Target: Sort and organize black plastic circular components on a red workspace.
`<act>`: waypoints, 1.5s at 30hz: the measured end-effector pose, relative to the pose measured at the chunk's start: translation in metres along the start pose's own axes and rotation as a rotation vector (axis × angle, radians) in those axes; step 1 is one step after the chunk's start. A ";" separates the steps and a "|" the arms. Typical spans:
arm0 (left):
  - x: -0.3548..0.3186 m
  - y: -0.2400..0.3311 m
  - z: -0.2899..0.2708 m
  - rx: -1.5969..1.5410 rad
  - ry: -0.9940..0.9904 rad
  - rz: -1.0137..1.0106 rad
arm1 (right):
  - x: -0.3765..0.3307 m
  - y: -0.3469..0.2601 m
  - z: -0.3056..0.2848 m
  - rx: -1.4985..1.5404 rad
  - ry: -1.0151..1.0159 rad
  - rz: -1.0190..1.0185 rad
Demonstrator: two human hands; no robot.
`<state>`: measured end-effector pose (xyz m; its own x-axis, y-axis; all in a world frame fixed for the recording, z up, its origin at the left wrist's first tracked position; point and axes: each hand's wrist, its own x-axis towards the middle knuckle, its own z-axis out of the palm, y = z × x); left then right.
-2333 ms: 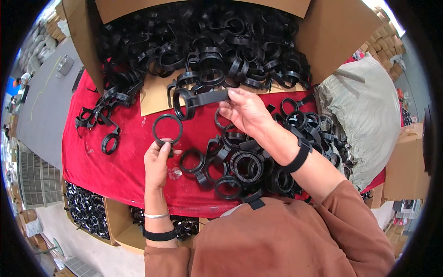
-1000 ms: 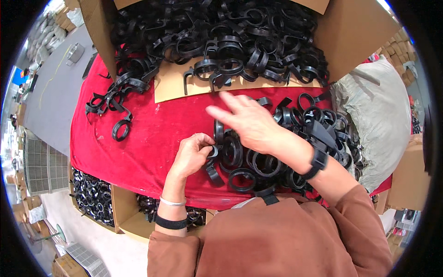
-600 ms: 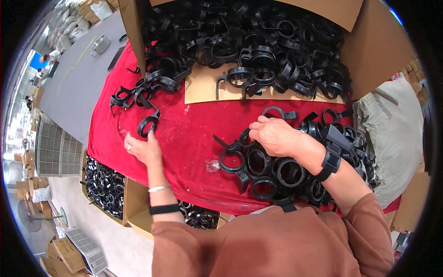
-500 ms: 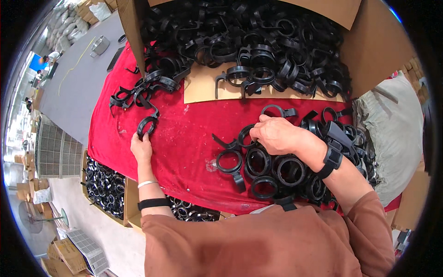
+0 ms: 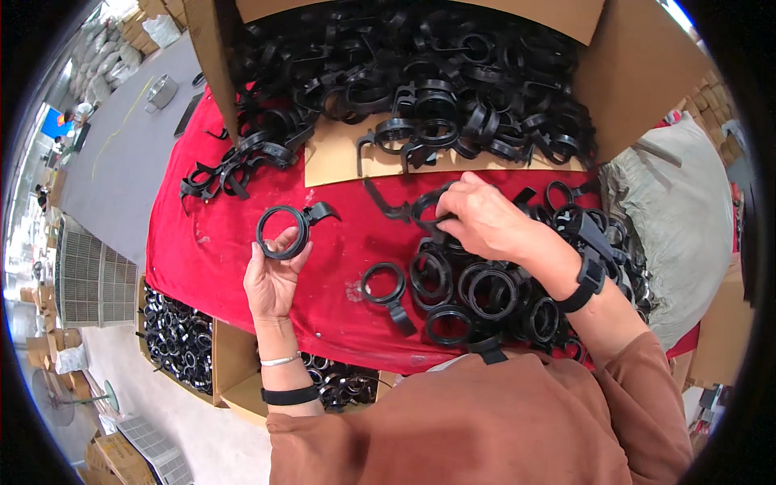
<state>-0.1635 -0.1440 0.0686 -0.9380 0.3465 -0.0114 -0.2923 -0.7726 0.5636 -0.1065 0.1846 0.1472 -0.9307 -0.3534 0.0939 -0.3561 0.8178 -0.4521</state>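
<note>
My left hand (image 5: 273, 284) is closed on a black plastic ring (image 5: 304, 233) with a curved tab, thumb and fingers pinching its lower rim above the red cloth (image 5: 323, 279). The ring's opening faces up toward me, and its tab points right. My right hand (image 5: 491, 222) grips a second black ring (image 5: 417, 212), whose hooked arm sticks out to the left. Part of that ring is hidden behind the fingers. Just below the right hand lies a pile of similar black rings (image 5: 462, 284), and a single tabbed ring (image 5: 369, 293) rests at the pile's left side.
A large cardboard box (image 5: 647, 73) full of black rings opens toward me at the back. Several rings (image 5: 230, 171) lie by its left corner. A grey-white sack (image 5: 679, 218) borders the cloth at right. Below left stand cartons of rings (image 5: 182, 339).
My left hand has lifted its ring off the cloth area and turned it, palm now facing up. My right hand has raised its ring from the pile, away from me.
</note>
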 end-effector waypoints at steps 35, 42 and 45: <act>-0.004 -0.138 0.031 1.102 0.014 -0.532 | -0.634 0.001 0.064 -0.068 1.804 1.877; 0.031 -0.147 0.015 1.272 -0.051 -0.510 | -0.663 -0.001 0.124 0.197 1.350 2.213; 0.035 -0.098 -0.023 1.365 -0.017 -0.369 | -0.674 -0.013 0.080 0.250 1.185 1.496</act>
<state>-0.1723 -0.0682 -0.0066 -0.8432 0.4267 -0.3271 -0.0997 0.4737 0.8750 0.5320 0.3754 0.0187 -0.0331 0.9993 -0.0173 0.5839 0.0053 -0.8118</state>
